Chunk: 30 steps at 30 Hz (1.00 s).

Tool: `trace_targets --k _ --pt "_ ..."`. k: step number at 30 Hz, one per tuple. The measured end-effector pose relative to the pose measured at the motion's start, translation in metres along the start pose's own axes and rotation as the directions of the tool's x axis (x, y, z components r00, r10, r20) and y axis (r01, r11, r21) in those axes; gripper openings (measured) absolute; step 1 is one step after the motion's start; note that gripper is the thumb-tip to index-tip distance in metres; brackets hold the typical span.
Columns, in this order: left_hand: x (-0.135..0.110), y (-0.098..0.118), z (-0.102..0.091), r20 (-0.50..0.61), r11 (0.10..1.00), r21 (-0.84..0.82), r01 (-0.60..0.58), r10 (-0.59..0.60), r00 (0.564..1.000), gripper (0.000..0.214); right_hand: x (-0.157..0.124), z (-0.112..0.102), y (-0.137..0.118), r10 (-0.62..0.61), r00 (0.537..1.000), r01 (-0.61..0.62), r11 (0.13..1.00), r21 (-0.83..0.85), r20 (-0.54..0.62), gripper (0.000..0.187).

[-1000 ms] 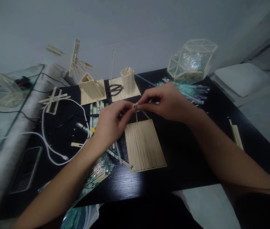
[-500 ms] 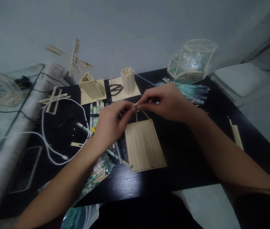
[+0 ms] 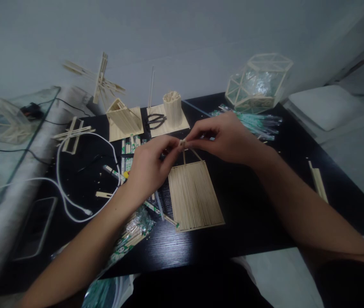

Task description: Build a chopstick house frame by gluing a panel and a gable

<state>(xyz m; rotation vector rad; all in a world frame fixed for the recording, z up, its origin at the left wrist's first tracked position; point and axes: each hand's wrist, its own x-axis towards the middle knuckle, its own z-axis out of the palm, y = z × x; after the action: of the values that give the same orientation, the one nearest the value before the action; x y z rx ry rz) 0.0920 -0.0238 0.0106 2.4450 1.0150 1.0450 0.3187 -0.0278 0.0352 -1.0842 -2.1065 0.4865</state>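
Observation:
My left hand (image 3: pixel 148 164) and my right hand (image 3: pixel 225 137) meet above the middle of a black table (image 3: pixel 259 214). Both pinch the top joint of a small frame of thin wooden sticks (image 3: pixel 186 152), fingertips almost touching. The sticks slope down from that joint to a flat square panel of wooden sticks (image 3: pixel 195 196) lying on the table just below my hands. Whether the frame is fixed to the panel I cannot tell.
At the back stand a stick house (image 3: pixel 123 117), a stick cylinder (image 3: pixel 172 107), black scissors (image 3: pixel 155 119), a stick windmill (image 3: pixel 100 81) and a faceted stick dome (image 3: pixel 259 81). Wrapped chopsticks (image 3: pixel 252 122) lie right, more (image 3: pixel 130 233) near left. A white cable (image 3: pixel 73 171) loops left.

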Motion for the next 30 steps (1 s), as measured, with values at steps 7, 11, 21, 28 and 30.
trace_targets --k 7,11,21,28,30 --pt "-0.0003 -0.0002 0.0002 0.000 1.000 -0.006 0.001 -0.001 1.000 0.007 0.0005 0.0002 0.0007 -0.011 1.000 0.011 1.000 0.004 0.003 0.011" --pt "-0.0001 0.0001 0.0010 -0.001 1.000 0.001 -0.008 0.008 1.000 0.006 0.0003 0.0004 0.0001 -0.006 1.000 0.005 1.000 -0.009 -0.002 0.010" --pt "0.0007 0.0010 -0.0006 0.004 1.000 0.001 -0.005 0.005 1.000 0.007 0.0004 -0.0003 0.0011 -0.010 1.000 0.010 1.000 -0.011 0.008 0.011" --pt "0.0003 -0.0003 0.0013 -0.002 1.000 -0.007 -0.004 0.004 1.000 0.008 0.0004 -0.0008 0.0002 0.003 1.000 -0.003 1.000 -0.017 0.017 0.011" --pt "0.0002 -0.0007 0.0014 -0.001 1.000 -0.006 -0.002 0.002 1.000 0.008 0.0003 -0.0009 0.0002 0.002 1.000 -0.002 1.000 -0.013 0.018 0.012"
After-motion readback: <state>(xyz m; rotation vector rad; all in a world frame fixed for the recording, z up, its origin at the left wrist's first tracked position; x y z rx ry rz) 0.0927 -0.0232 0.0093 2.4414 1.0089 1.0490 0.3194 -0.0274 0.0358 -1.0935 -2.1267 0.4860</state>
